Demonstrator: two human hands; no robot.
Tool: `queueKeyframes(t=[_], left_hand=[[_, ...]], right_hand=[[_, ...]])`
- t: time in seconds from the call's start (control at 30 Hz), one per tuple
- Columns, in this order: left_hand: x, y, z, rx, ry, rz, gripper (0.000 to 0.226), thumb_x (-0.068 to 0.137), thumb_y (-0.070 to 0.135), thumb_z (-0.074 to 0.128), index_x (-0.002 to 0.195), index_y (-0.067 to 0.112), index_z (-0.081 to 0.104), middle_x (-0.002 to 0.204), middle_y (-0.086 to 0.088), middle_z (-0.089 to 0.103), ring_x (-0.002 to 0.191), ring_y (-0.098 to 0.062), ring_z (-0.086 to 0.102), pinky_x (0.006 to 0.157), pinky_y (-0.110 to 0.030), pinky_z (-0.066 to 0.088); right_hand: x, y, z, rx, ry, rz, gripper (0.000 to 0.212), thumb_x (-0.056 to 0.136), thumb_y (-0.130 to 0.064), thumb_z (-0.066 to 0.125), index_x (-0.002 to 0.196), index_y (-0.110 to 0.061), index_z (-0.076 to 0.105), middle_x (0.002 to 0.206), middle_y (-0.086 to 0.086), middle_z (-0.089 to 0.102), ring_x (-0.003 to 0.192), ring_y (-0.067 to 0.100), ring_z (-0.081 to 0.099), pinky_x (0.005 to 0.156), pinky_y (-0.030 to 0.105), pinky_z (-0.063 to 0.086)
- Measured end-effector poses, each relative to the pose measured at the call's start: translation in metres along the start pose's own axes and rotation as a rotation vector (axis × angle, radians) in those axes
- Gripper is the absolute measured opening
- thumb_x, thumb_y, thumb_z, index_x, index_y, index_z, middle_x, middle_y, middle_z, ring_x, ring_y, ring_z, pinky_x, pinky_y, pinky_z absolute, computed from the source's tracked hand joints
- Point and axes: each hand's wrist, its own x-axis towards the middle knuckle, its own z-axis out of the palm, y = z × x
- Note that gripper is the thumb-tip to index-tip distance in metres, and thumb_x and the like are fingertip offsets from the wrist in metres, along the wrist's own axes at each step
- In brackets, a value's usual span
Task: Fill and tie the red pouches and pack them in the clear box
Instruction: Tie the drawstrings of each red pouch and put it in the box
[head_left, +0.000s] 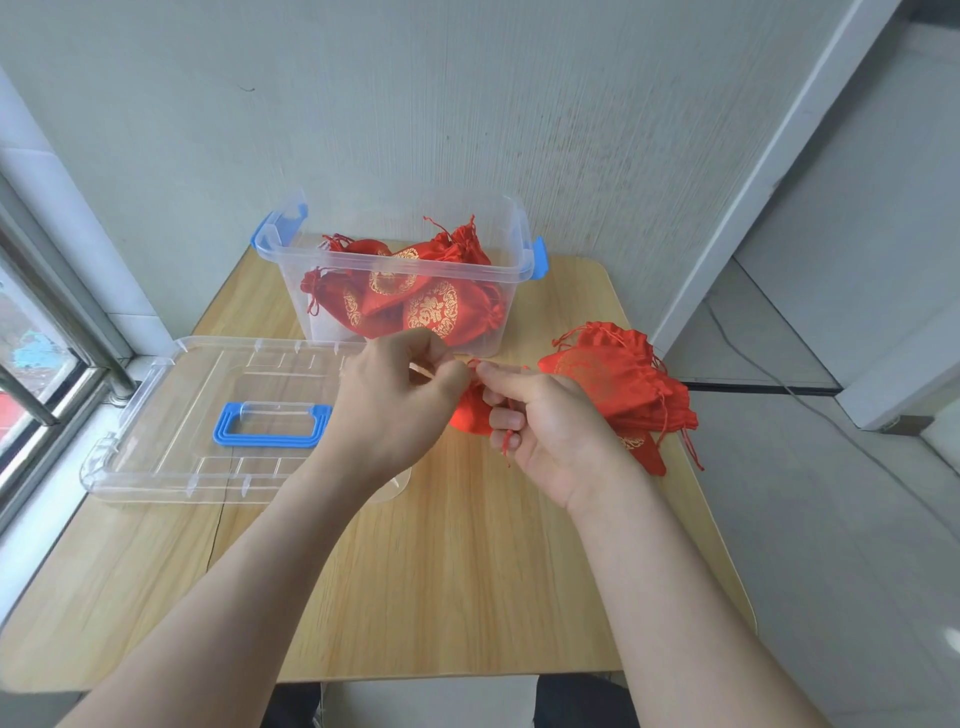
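Above mid-worktop (467, 571), a red pouch (470, 413) was being tied, it seemed: its drawstring (474, 364) was pinched by curled fingers (498, 371) of the right hand (550, 431) and left hand (400, 400). Next, a short lift over the clear box (514, 244) rim looked called for. Spare pouches (623, 384) crowded the right edge, the lid (171, 415) the left; bare room lay nearer.

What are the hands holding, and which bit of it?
A red pouch, by its drawstring: the left hand pinches the cord at the neck, and the right hand grips its loose end.
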Motion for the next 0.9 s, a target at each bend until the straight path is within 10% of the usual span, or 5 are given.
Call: queueKeyframes(t=[0.13,0.53,0.77,0.9], left_hand=[[0.003,-0.002,-0.004,-0.114,-0.113,-0.172,0.04,0.088,0.03,0.041,0.077,-0.001,0.065,0.077,-0.011,0.075,0.084,-0.033,0.074,0.088,-0.057,0.059],[0.005,-0.009,0.004,0.011,-0.112,-0.12,0.047,0.111,0.031,0.046,0.087,-0.002,0.069,0.045,0.017,0.048,0.046,-0.002,0.044,0.049,-0.019,0.033],[0.009,-0.021,-0.005,0.075,-0.074,-0.159,0.035,0.098,0.044,0.071,0.076,0.016,0.074,0.041,0.019,0.047,0.043,-0.003,0.045,0.053,-0.027,0.033],[0.01,-0.021,-0.005,0.102,-0.041,-0.135,0.035,0.1,0.038,0.069,0.074,0.014,0.069,0.052,0.014,0.05,0.052,-0.006,0.046,0.057,-0.028,0.033]], right_hand=[[0.001,0.001,0.0,-0.008,0.006,0.006,0.007,0.099,-0.017,0.07,0.092,-0.015,0.074,0.068,-0.008,0.048,0.052,0.007,0.03,0.052,0.025,0.023],[-0.003,0.002,0.0,-0.249,0.074,-0.052,0.011,0.092,-0.021,0.076,0.089,-0.011,0.079,0.063,-0.009,0.053,0.047,0.007,0.039,0.049,0.023,0.03],[-0.005,0.004,-0.005,-0.592,0.229,-0.261,0.008,0.095,-0.022,0.076,0.094,-0.021,0.084,0.081,-0.016,0.076,0.07,-0.013,0.066,0.056,0.004,0.044],[-0.003,0.007,-0.005,-0.712,0.261,-0.295,0.012,0.093,-0.032,0.077,0.088,-0.022,0.08,0.051,-0.021,0.059,0.052,-0.002,0.057,0.053,0.011,0.042]])
